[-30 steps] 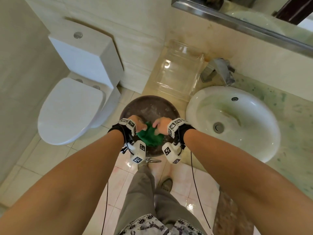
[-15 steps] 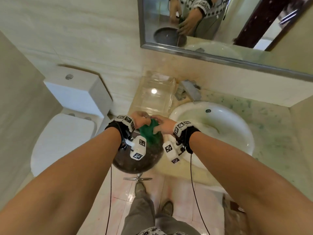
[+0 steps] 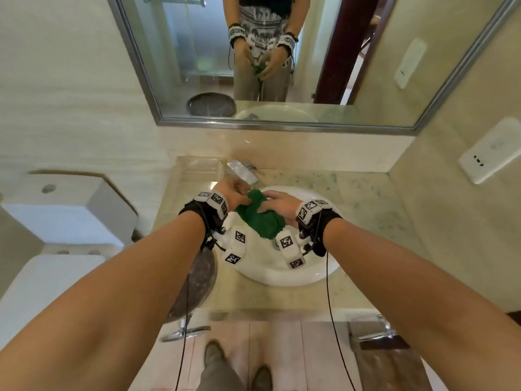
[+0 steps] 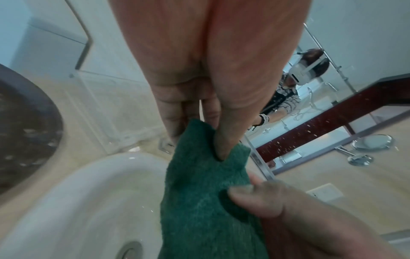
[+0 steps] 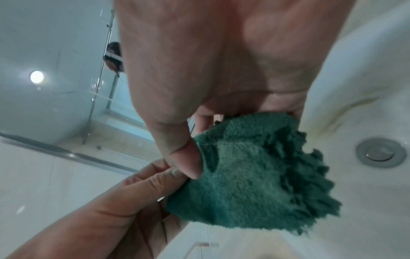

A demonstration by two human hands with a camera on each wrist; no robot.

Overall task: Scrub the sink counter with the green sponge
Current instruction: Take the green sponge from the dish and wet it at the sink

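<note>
The green sponge (image 3: 260,217) is a thin, frayed green pad that both hands hold in the air over the white sink basin (image 3: 284,273). My left hand (image 3: 235,197) pinches its far upper end between thumb and fingers, as the left wrist view shows on the sponge (image 4: 199,192). My right hand (image 3: 277,203) grips the right side, thumb pressed into the sponge (image 5: 250,175). The beige and green marble counter (image 3: 363,204) surrounds the basin. The drain (image 5: 379,153) shows under the sponge in the right wrist view.
A chrome faucet (image 3: 242,172) stands behind the hands. A clear plastic tray (image 3: 198,167) sits at the counter's back left. A dark round basin (image 3: 194,283) is at the counter's left edge. The white toilet (image 3: 64,221) stands to the left. A mirror (image 3: 282,57) hangs above.
Both hands carried the sponge from over the dark round basin to the right, over the white sink. My head view rose and now takes in the mirror.
</note>
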